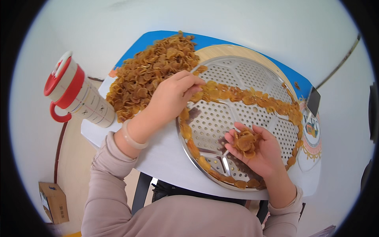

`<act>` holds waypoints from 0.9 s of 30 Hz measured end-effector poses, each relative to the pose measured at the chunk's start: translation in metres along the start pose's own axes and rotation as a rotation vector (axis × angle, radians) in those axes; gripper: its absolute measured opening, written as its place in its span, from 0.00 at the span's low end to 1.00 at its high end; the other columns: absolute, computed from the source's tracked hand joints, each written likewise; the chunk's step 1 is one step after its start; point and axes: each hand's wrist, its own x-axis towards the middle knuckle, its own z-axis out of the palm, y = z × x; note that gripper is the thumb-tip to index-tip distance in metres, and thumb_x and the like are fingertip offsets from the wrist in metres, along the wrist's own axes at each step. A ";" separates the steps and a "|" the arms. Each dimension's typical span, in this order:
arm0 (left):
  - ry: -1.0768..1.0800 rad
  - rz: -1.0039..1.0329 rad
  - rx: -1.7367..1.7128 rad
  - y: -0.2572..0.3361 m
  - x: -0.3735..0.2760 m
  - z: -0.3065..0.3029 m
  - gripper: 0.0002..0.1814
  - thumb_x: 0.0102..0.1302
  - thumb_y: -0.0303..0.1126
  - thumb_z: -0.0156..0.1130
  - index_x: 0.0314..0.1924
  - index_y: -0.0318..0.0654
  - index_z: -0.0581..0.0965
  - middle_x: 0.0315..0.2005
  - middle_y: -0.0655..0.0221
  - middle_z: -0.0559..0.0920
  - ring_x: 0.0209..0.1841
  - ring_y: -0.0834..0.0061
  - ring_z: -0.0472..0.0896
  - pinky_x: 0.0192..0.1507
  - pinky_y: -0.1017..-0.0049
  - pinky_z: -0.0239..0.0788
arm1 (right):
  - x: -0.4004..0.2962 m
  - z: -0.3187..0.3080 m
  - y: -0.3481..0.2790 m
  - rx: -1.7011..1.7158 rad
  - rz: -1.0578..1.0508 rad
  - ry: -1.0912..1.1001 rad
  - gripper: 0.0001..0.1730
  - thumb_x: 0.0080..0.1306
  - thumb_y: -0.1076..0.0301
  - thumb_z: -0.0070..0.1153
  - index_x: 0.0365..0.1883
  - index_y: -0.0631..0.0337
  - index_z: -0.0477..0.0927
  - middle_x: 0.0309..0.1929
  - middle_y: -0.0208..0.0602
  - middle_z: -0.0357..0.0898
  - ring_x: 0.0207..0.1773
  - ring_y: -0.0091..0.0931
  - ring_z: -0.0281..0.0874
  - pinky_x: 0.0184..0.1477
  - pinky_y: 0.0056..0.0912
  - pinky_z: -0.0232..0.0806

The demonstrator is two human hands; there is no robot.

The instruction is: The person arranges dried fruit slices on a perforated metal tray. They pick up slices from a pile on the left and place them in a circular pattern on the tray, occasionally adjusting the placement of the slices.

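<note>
A round perforated metal steamer tray (213, 118) lies before me. Thin amber-brown dried slices (237, 94) form a band across it and a line along its rim. My left hand (174, 91) is over the tray's left edge, fingertips pinched together at the left end of the band; whether a slice sits between them is hidden. Palm up above the lower right of the tray, my right hand (265, 151) cups a small bunch of slices (246, 142). A large heap of the same slices (154, 65) rises just beyond my left hand.
A cream tumbler with a red lid and handle (91, 103) stands at the table's left. Under the tray shows a round wooden board (219, 51). A dark flat panel on a stand (313, 102) is at the right edge. A cardboard box (54, 201) sits on the floor.
</note>
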 end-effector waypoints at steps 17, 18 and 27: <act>-0.320 0.361 -0.277 0.078 -0.031 0.021 0.14 0.59 0.30 0.68 0.46 0.45 0.82 0.42 0.72 0.83 0.48 0.67 0.80 0.51 0.67 0.67 | -0.003 -0.009 0.005 -0.061 0.068 -0.097 0.27 0.76 0.57 0.31 0.61 0.68 0.68 0.57 0.49 0.74 0.58 0.41 0.76 0.62 0.52 0.69; -0.329 0.367 -0.272 0.079 -0.031 0.020 0.13 0.59 0.30 0.68 0.46 0.45 0.82 0.43 0.73 0.83 0.49 0.67 0.79 0.51 0.67 0.67 | -0.003 -0.009 0.005 -0.073 0.067 -0.079 0.26 0.76 0.56 0.31 0.61 0.67 0.68 0.56 0.49 0.74 0.57 0.41 0.77 0.61 0.51 0.70; -0.317 0.312 -0.315 0.079 -0.036 0.026 0.14 0.58 0.29 0.70 0.46 0.44 0.83 0.45 0.72 0.83 0.49 0.68 0.79 0.52 0.68 0.66 | -0.004 -0.003 0.010 -0.106 0.046 -0.012 0.25 0.76 0.58 0.30 0.56 0.69 0.70 0.52 0.48 0.75 0.54 0.39 0.77 0.57 0.48 0.71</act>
